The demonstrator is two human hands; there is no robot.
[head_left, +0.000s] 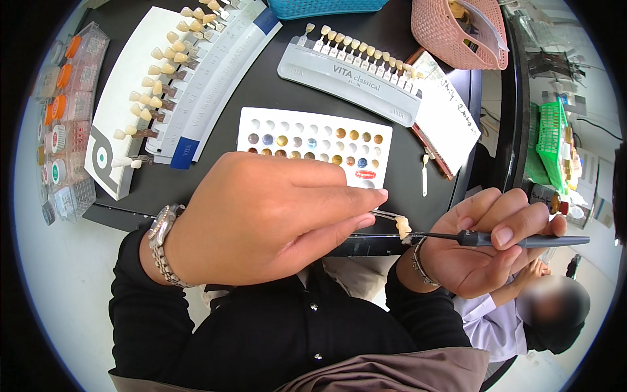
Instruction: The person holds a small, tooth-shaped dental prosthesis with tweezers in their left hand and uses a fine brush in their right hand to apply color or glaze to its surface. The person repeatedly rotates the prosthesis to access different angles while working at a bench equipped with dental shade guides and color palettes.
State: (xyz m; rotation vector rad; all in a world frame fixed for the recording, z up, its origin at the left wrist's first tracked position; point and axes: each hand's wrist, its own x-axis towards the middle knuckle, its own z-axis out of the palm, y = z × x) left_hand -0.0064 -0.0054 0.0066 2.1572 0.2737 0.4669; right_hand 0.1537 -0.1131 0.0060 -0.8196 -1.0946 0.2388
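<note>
In the middle of the frame, a bit to the right, we see one small cream tooth (403,226) on a thin metal stick. Our left hand (261,219) pinches that stick between thumb and finger, closed tight on it. Our right hand (486,245) is closed around one dark thin brush (509,240), and the brush tip touches the tooth. The two hands are close but do not touch each other.

We think the painting is under way and not finished yet: the tooth looks pale, and we cannot tell how much colour is on it.

Just above the hands, one white tray of colour pots (313,145) lies on the dark desk (261,91). It shows about two rows of little round spots; our hand hides the rest. One loose tooth tab (424,175) lies to its right.

Farther up we count one grey holder of sample teeth (353,75) in the upper middle and one white holder of sample teeth (163,85) in the upper left. One pink basket (457,32) and one blue basket (320,6) sit along the top.
</note>
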